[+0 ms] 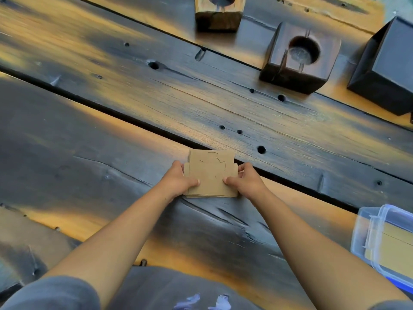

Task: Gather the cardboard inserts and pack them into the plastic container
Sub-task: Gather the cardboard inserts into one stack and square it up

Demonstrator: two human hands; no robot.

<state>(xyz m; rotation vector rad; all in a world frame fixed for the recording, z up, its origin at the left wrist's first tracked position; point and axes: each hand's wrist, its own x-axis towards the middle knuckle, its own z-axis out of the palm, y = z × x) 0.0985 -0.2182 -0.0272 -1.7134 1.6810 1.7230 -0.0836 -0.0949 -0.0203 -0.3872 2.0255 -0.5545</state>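
A stack of brown cardboard inserts [211, 173] with die-cut lines lies at the middle of the dark wooden table [111, 86]. My left hand [178, 177] grips the stack's left edge, thumb on top. My right hand [244, 179] grips its right edge the same way. The clear plastic container [368, 238] with a blue rim sits at the lower right edge of view, with yellowish-brown sheets showing inside it.
Two dark wooden blocks with round holes stand at the back, one at top centre [218, 16] and one to its right [299, 61]. A black box [386, 70] stands at the far right. Gaps run diagonally between the table's planks.
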